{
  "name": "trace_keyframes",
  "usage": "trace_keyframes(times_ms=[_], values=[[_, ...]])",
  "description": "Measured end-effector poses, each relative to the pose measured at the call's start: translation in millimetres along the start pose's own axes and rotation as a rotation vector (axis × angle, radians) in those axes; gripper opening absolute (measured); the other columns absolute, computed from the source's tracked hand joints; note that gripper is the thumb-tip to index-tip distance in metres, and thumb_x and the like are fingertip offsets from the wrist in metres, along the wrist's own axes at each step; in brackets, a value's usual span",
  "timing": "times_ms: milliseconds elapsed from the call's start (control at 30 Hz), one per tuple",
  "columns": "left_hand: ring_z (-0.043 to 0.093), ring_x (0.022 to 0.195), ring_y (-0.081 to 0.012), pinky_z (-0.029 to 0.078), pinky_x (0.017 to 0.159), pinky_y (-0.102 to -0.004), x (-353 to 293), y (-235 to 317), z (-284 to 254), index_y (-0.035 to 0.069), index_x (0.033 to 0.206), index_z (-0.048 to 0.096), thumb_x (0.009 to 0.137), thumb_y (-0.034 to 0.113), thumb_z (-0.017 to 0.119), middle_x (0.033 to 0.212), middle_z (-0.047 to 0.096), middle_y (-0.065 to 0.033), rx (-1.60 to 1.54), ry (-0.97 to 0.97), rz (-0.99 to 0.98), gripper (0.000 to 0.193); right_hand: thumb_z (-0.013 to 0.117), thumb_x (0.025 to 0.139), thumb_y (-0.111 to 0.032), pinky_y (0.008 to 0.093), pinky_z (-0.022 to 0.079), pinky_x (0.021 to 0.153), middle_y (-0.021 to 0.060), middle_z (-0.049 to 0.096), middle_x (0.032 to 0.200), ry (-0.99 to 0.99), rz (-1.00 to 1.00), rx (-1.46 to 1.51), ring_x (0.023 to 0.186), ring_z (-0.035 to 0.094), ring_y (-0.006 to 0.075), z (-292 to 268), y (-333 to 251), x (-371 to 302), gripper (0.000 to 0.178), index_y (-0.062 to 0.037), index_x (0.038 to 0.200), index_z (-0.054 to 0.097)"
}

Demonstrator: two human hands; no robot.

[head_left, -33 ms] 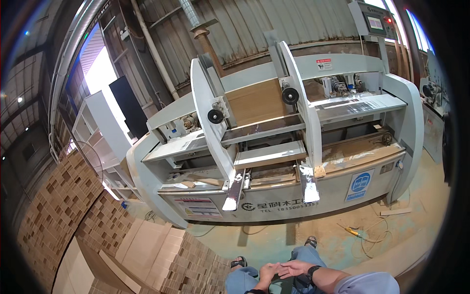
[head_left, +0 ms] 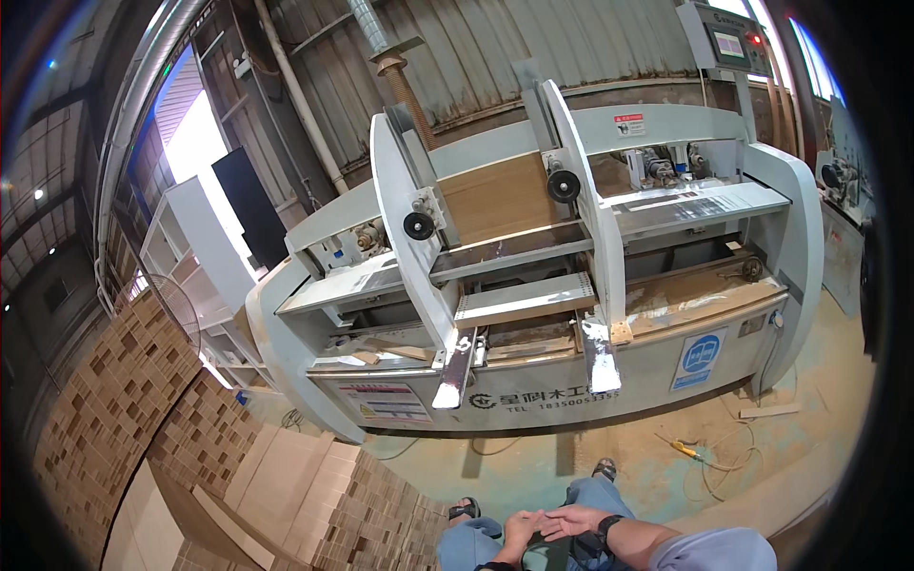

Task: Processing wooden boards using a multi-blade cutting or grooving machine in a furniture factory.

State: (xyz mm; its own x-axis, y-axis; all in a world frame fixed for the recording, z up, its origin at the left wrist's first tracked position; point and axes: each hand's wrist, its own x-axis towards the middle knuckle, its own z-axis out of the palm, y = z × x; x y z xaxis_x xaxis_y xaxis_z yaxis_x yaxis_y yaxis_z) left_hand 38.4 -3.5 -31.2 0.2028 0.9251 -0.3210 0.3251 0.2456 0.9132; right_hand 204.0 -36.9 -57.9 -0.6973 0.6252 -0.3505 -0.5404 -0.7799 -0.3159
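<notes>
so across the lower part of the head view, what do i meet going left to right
Stacked brown pieces, left hand, right hand, dark wristband, yellow tool on the floor, pale strip on the floor.

One wide fisheye view looks from head height, facing the machine's (head_left: 514,251) long front edge and tilted down. The left hand (head_left: 520,531) and right hand (head_left: 571,521) lie nearest; the machine stands farther off across the floor (head_left: 624,457), the wall (head_left: 628,43) beyond its back edge.
</notes>
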Motion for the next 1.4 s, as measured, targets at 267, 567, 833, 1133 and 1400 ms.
trace_keyframes(times_ms=[267,567,833,1133,1400], values=[[0.055,0.053,-0.0142,0.044,0.053,-0.0285,-10.1,-8.2,-21.5,0.001,0.070,0.061,0.076,0.036,0.058,0.061,0.059,-0.0133,0.401,0.041,0.294,0.036,0.040,0.089,-0.026,0.0318,0.046,0.079,0.0078,0.061,0.092,-0.173,0.142,-0.058,0.084,0.058,0.0163,0.5,9.2,16.4,0.033,-0.0004,0.106,0.051],[0.060,0.062,-0.0142,0.046,0.058,-0.0251,-38.4,17.3,-37.3,0.004,0.083,0.064,0.077,0.032,0.058,0.073,0.062,-0.0111,0.272,-0.155,0.170,0.030,0.048,0.086,-0.022,0.0243,0.048,0.064,0.0048,0.061,0.079,0.092,0.017,-0.119,0.067,0.058,0.0134,-13.2,22.5,27.8,0.022,-0.0023,0.093,0.056],[0.059,0.065,-0.0098,0.046,0.062,-0.0219,-38.8,11.6,-40.9,0.003,0.098,0.059,0.076,0.031,0.061,0.079,0.063,-0.0063,0.290,-0.230,0.114,0.036,0.049,0.085,-0.020,0.0251,0.048,0.060,0.0012,0.059,0.069,0.165,-0.042,-0.111,0.063,0.057,0.0128,20.3,18.9,17.8,0.018,-0.0038,0.086,0.056],[0.059,0.077,-0.0162,0.045,0.071,-0.0282,-30.3,-17.0,-27.7,0.007,0.095,0.061,0.071,0.035,0.064,0.083,0.063,-0.0082,0.345,-0.391,0.042,0.037,0.048,0.086,-0.025,0.0214,0.041,0.048,-0.0017,0.053,0.060,0.156,-0.238,-0.003,0.053,0.051,0.0088,-13.2,36.3,27.9,0.021,-0.0085,0.074,0.053],[0.058,0.075,-0.0201,0.045,0.070,-0.0287,-3.0,-31.6,-38.2,-0.001,0.094,0.059,0.068,0.019,0.066,0.083,0.061,-0.0140,0.526,-0.452,0.088,0.034,0.053,0.081,-0.038,0.0252,0.045,0.061,0.0055,0.056,0.088,0.129,-0.327,-0.114,0.072,0.052,0.0118,1.7,16.2,29.5,0.036,-0.0100,0.101,0.047]])
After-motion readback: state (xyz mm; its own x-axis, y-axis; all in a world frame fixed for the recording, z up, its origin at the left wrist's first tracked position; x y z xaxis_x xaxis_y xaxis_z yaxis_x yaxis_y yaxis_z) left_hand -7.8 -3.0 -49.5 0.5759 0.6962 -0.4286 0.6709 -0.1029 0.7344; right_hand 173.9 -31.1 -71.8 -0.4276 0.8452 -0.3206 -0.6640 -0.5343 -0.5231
